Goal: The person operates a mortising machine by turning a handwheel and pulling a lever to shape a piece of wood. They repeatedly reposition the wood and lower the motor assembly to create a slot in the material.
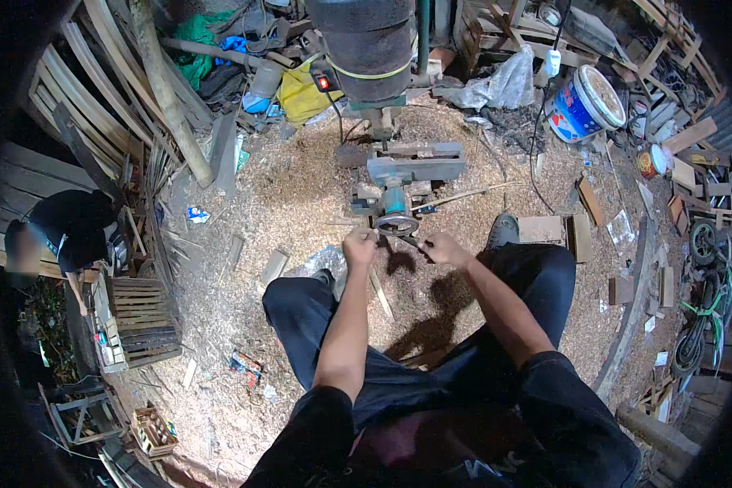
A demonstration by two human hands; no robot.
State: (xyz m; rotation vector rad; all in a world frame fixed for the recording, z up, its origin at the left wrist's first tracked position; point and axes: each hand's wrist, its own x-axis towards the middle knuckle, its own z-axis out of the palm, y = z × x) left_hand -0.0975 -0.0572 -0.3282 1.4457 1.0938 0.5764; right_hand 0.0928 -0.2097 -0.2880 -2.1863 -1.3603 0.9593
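I sit low on a sawdust floor facing a small machine [398, 183] with a round metal chuck [397, 224] at its near end. My left hand [359, 244] is closed just left of the chuck, gripping something small that I cannot make out. My right hand [441, 247] is closed on a thin dark tool [411, 240] whose tip reaches toward the chuck. A long thin wooden stick [464, 196] lies across the machine to the right. My knees, in dark trousers, spread to either side below the hands.
Curved wooden slats [98, 89] and a log [167, 89] lean at the left. A white and blue bucket [586, 102] stands at the upper right. Another person in black [69, 228] crouches at the left by a slatted crate [142, 317]. Wood blocks litter the right.
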